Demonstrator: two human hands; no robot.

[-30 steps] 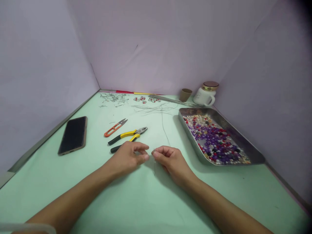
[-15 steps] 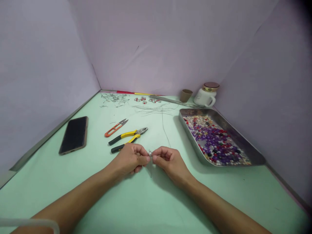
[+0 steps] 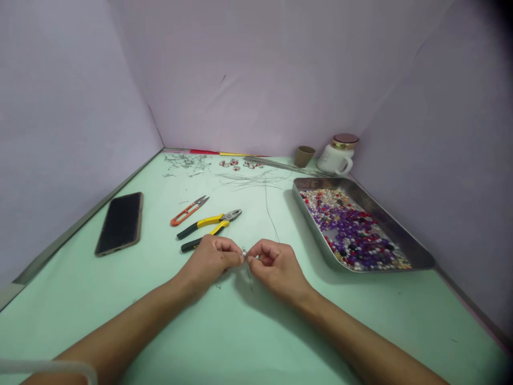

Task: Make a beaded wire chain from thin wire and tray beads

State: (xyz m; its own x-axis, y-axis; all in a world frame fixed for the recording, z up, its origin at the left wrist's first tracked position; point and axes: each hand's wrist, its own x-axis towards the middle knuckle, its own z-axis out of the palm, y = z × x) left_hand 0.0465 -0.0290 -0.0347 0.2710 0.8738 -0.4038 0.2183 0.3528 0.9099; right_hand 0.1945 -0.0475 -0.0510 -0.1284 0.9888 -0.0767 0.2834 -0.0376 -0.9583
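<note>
Both hands meet over the middle of the green table. My left hand [image 3: 214,262] is closed, its thumb and forefinger pinching a small beaded wire piece [image 3: 244,253] with a pale, pearl-like bead. From the right, my right hand [image 3: 274,266] is closed too, its thumb and forefinger pressed on the same piece. A thin wire end [image 3: 250,280] hangs down below the fingertips. Just behind my left hand lie the yellow-and-black pliers [image 3: 210,220], one handle partly hidden by the hand. The fingertips cover part of the beaded piece.
Orange thread snips [image 3: 188,211] and a phone [image 3: 119,223] lie to the left. A metal tray [image 3: 417,248] of mixed beads stands on the right. Along the back are loose wires [image 3: 248,181], red beaded pieces [image 3: 230,163], a brown cup [image 3: 304,156] and a lidded white mug [image 3: 335,159].
The right thumb and fingertips have shifted slightly left, closer to the left fingertips. The hanging wire end now slants to the right. A small wire loop shows below my left hand.
</note>
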